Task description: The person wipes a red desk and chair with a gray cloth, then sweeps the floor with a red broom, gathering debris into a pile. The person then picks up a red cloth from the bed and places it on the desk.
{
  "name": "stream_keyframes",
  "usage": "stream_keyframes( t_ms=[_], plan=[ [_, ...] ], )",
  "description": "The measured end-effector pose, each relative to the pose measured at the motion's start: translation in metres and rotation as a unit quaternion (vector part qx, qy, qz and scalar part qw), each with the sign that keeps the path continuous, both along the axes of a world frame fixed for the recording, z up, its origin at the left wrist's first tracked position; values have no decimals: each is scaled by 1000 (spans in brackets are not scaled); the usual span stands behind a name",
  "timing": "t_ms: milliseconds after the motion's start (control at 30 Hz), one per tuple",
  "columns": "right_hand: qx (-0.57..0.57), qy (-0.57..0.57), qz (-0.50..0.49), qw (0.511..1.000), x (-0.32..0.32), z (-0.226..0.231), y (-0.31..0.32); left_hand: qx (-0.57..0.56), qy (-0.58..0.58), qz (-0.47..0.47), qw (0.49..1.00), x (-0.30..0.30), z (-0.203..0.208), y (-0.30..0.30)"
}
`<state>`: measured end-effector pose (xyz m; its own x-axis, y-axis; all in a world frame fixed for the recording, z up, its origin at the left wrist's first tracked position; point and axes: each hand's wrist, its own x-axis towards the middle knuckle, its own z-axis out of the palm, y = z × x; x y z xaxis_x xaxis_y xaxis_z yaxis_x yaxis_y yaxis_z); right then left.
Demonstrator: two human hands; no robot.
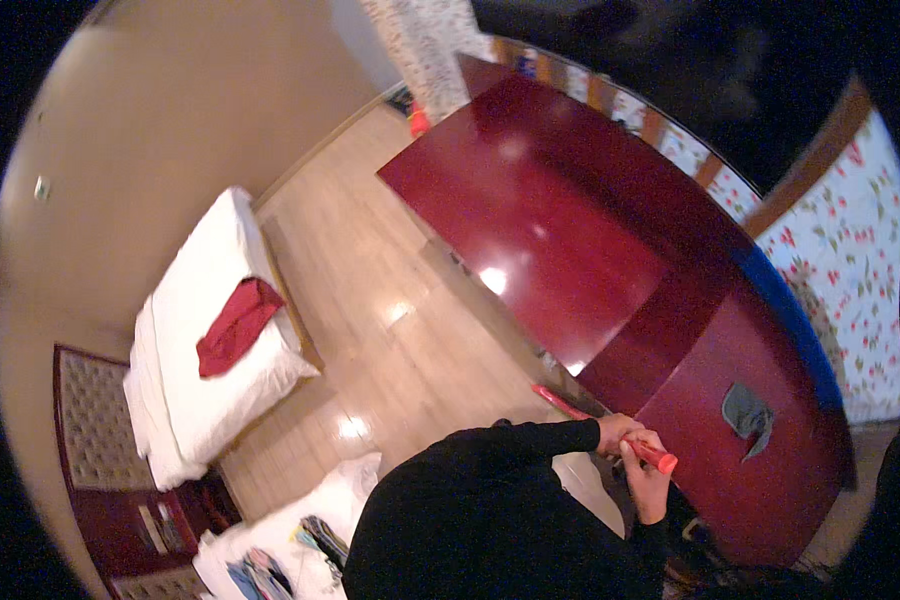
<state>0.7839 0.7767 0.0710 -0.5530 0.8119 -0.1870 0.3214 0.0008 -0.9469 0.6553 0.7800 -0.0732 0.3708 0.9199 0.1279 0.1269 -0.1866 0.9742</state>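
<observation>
Both my hands are closed around a long, red, slightly curved rod-like thing (560,402) with a round orange-red end; its exact kind I cannot make out. My left hand (615,434) grips it near its middle. Close beside, my right hand (646,484) holds it near the round end, thumb and fingers against it. The thin end points away to the left, over the floor along the table's edge. Below the hands is a pale surface, partly hidden by my black sleeves.
A glossy dark red table (530,220) stretches along the right, with a crumpled grey-green cloth (746,418) on it. On the left stands a white bed (195,270) with a red cloth (238,326). Clothes (258,575) lie on a nearer bed. Floral curtains (840,270) hang behind the table.
</observation>
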Motion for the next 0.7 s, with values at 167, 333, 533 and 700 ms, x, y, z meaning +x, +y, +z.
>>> stream_keyframes(
  t_ms=[167,333,533,700],
  plan=[
    [48,32,1,998,-22,-4,5,-8,11,109,994,-3,-4,8],
    [-5,7,2,1000,-44,-8,16,-54,24,229,972,-8,-9,11],
    [8,11,8,1000,-77,-29,33,-87,67,324,940,-47,-13,-1],
    [-31,-95,34,994,-79,-45,35,-129,43,290,947,-68,2,-9]
  ],
)
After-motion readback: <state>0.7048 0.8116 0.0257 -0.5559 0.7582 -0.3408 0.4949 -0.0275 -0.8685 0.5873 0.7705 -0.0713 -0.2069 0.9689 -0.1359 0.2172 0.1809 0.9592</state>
